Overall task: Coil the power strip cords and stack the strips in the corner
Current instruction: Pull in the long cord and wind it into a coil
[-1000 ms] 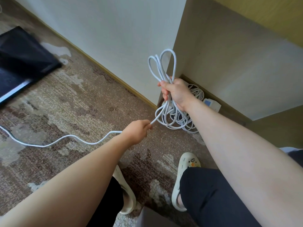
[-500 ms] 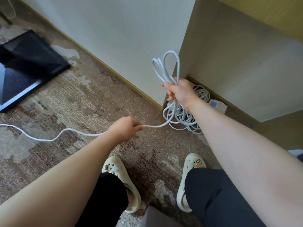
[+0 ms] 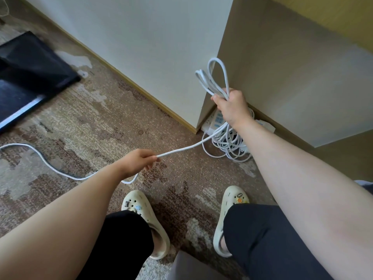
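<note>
Near corner: right hand (image 3: 230,106) fingers grip coil (image 3: 214,77); left hand (image 3: 139,160) fingers pinch cord (image 3: 181,149). Step: coiling. Next: add 1 loop, feed floor slack.

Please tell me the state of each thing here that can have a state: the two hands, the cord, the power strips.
Right hand: grips a bunch of cord loops, held up.
Left hand: pinches the cord, stretched toward the right hand.
Loose cord: trails on the carpet, not yet coiled.
Power strips: lying in the corner.
Coiled cords: lying on the floor by the strips.
</note>
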Demonstrator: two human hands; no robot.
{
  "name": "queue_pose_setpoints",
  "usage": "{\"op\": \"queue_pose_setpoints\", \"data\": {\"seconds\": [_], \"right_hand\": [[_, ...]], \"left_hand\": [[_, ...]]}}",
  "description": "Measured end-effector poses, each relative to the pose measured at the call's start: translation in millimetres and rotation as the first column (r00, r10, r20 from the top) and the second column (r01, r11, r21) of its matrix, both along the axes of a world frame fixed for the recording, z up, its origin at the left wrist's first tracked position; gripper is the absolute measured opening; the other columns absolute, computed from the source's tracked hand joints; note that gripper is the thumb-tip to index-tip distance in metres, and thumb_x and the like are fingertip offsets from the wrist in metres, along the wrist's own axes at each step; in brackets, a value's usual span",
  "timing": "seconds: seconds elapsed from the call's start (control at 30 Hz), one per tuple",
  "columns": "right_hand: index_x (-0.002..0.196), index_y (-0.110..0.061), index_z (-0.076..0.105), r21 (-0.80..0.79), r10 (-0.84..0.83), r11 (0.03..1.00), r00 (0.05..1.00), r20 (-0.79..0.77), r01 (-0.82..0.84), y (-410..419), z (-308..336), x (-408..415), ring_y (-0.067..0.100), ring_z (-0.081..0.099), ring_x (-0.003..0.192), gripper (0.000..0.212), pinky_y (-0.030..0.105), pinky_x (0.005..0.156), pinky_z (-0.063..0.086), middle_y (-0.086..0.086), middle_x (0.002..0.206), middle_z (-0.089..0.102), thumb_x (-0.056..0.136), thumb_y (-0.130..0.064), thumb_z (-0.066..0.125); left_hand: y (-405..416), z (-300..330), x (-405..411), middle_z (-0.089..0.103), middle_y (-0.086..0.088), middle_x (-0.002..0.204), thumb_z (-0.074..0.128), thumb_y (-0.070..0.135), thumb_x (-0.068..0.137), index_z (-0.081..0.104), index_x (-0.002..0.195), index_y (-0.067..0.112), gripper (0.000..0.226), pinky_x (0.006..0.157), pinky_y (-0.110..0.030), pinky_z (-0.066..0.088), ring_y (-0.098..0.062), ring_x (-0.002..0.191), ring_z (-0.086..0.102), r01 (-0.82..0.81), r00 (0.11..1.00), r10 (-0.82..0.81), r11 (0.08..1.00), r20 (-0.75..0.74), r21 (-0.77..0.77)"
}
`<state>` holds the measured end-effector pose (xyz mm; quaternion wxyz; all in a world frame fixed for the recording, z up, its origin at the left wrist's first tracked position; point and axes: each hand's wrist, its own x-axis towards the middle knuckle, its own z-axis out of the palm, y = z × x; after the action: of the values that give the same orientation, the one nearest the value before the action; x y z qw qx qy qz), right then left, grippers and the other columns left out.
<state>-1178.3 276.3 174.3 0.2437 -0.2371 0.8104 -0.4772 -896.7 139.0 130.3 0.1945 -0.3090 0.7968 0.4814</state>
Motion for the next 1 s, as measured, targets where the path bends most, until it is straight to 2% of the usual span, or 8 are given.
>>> {"op": "queue_pose_setpoints", "data": {"seconds": [0.17,0.27,0.4,0.53,0.63,0.73,0.9,1.0], "right_hand": [[0.082,-0.023,0.065,-0.01,-0.013,1.0,0.999,-0.048,0.013,10.4,6.1,-12.1,0.014,0.044,0.059,0.01,0.03,0.059,0.04,-0.006,0.063,0.048,0.092,-0.023,0.063],[0.093,-0.016,0.069,-0.014,0.0,1.0,1.0,-0.012,0.0,10.1,4.5,-12.2,0.012,0.047,0.059,0.008,0.029,0.059,0.042,-0.005,0.065,0.051,0.093,-0.022,0.063],[0.098,-0.012,0.066,0.034,0.105,0.994,0.992,0.073,-0.108,-1.1,4.2,1.3,0.004,0.043,0.046,0.012,0.021,0.05,0.039,-0.008,0.057,0.048,0.097,-0.022,0.06],[0.103,-0.005,0.065,0.133,0.253,0.954,0.96,0.121,-0.269,-7.2,3.1,14.3,0.01,0.047,0.054,0.02,0.027,0.058,0.044,-0.002,0.065,0.054,0.099,-0.024,0.06],[0.101,-0.002,0.064,0.125,0.311,0.933,0.93,0.196,-0.338,-6.8,0.4,19.8,0.01,0.047,0.051,0.02,0.025,0.054,0.043,-0.003,0.062,0.055,0.099,-0.022,0.06],[0.105,0.007,0.063,0.11,0.309,0.932,0.914,0.262,-0.346,-5.6,-1.5,21.9,0.01,0.048,0.049,0.028,0.024,0.052,0.044,-0.003,0.062,0.059,0.098,-0.02,0.06],[0.099,0.008,0.067,0.18,0.378,0.88,0.878,0.293,-0.439,-2.7,-0.6,26.2,0.009,0.054,0.052,0.031,0.022,0.054,0.047,0.002,0.069,0.062,0.098,-0.023,0.06],[0.086,-0.005,0.064,0.169,0.37,0.881,0.867,0.334,-0.441,-4.3,0.1,28.5,0.012,0.052,0.049,0.021,0.025,0.051,0.045,0.006,0.068,0.06,0.099,-0.02,0.06]], "left_hand": [[-22.4,-5.5,35.4,0.056,-0.005,0.069,0.047,0.025,0.101,0.071,0.095,0.016,0.027,0.069,-0.031,0.045,-0.017,0.062,0.051,-0.095,0.987,0.08,0.991,0.141,0.097],[-31.2,2.7,38.1,0.052,-0.003,0.068,0.048,0.032,0.1,0.072,0.089,0.023,0.027,0.06,-0.028,0.042,-0.015,0.06,0.045,-0.086,0.983,0.096,0.994,0.158,-0.068],[-3.6,35.2,-17.5,0.055,0.007,0.062,0.052,0.041,0.096,0.064,0.079,0.037,0.022,0.051,-0.024,0.038,-0.009,0.051,0.043,0.13,0.991,-0.117,0.963,0.066,-0.236],[38.8,63.9,-71.3,0.055,0.01,0.06,0.05,0.041,0.097,0.058,0.072,0.033,0.027,0.047,-0.022,0.032,-0.006,0.051,0.049,0.253,0.947,-0.311,0.874,-0.078,-0.415],[50.8,72.7,-94.1,0.055,0.01,0.066,0.05,0.033,0.098,0.068,0.087,0.017,0.026,0.055,-0.025,0.034,-0.012,0.061,0.051,0.168,0.94,-0.261,0.914,-0.218,-0.37],[49.3,69.0,-103.7,0.059,0.0,0.074,0.05,0.024,0.097,0.068,0.091,0.011,0.023,0.058,-0.03,0.035,-0.019,0.07,0.052,0.085,0.971,-0.154,0.937,-0.183,-0.339],[48.1,62.6,-105.9,0.067,-0.004,0.068,0.06,0.022,0.091,0.069,0.07,0.017,0.023,0.052,-0.026,0.041,-0.018,0.058,0.054,-0.069,0.984,0.008,0.939,-0.179,-0.337],[53.5,64.3,-110.8,0.064,0.001,0.061,0.066,0.027,0.087,0.069,0.067,0.02,0.021,0.053,-0.027,0.042,-0.018,0.059,0.059,-0.169,0.973,0.096,0.916,-0.212,-0.363]]}}
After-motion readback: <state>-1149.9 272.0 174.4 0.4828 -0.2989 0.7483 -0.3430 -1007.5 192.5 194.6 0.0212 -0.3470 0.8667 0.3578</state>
